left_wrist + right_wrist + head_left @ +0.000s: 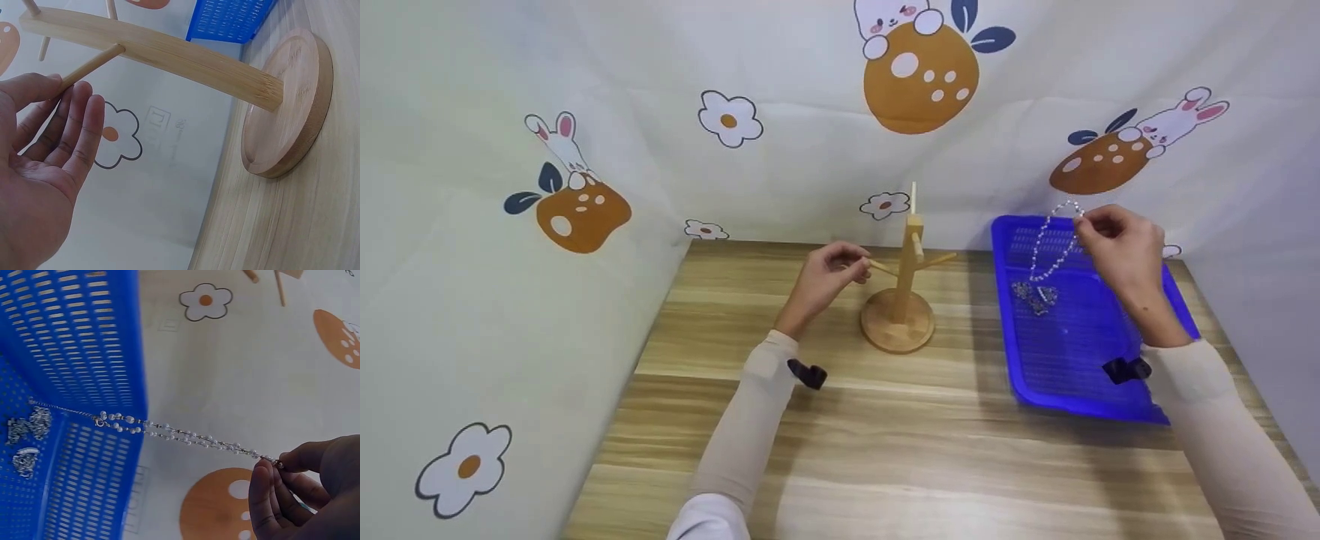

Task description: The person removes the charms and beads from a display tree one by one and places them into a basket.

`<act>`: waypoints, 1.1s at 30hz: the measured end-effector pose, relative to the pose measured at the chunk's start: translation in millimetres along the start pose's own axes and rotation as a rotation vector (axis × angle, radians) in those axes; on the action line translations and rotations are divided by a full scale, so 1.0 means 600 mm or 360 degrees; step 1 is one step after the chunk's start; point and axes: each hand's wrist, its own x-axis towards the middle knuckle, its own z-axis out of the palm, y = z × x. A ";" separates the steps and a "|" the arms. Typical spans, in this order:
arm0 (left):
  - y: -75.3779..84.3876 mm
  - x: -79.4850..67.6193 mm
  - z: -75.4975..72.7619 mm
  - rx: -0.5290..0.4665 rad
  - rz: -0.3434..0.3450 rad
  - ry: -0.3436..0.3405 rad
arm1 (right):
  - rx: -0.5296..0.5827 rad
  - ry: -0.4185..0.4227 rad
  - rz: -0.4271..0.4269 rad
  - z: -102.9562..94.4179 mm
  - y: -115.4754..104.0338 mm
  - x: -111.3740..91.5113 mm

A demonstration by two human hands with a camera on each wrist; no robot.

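Observation:
A wooden stand [905, 281] with a round base [315, 95] and several pegs stands upright on the table. My left hand [826, 285] pinches the end of its left peg [90, 68] between thumb and forefinger, the other fingers loosely bent. Above a blue plastic basket [1011, 341], my right hand [1129, 251] pinches the top of a white beaded necklace [130, 419] with thumb and fingertips. The necklace hangs down as a narrow loop, a clasp and thin chain at its lower end. Silvery chain jewellery [39, 422] lies in small heaps inside the basket.
Behind the wood-grain table [840, 450] hangs a pale cloth [795, 180] printed with rabbits, orange fruit and flowers. The basket stands at the table's right, its raised rim beneath my right forearm. A black wrist camera [808, 373] sits on my left sleeve.

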 end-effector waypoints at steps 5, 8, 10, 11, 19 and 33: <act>-0.001 0.001 0.001 0.0031 0.0009 -0.0004 | -0.0010 -0.0033 -0.0014 0.015 0.020 -0.005; -0.002 0.001 0.000 0.0039 0.0024 -0.0001 | -0.0062 -0.0052 -0.0025 0.027 0.029 -0.007; -0.002 0.002 0.000 0.0036 0.0030 0.0000 | -0.0084 -0.0087 -0.0026 0.035 0.037 -0.009; -0.003 0.002 0.000 0.0034 0.0032 0.0000 | -0.0097 -0.0105 -0.0028 0.038 0.040 -0.011; -0.002 0.002 0.001 0.0034 0.0024 0.0008 | -0.0131 -0.0348 0.0018 0.056 0.073 -0.018; -0.004 0.002 0.002 0.0007 -0.0011 0.0021 | -0.0351 -0.0526 0.0073 0.056 0.124 -0.007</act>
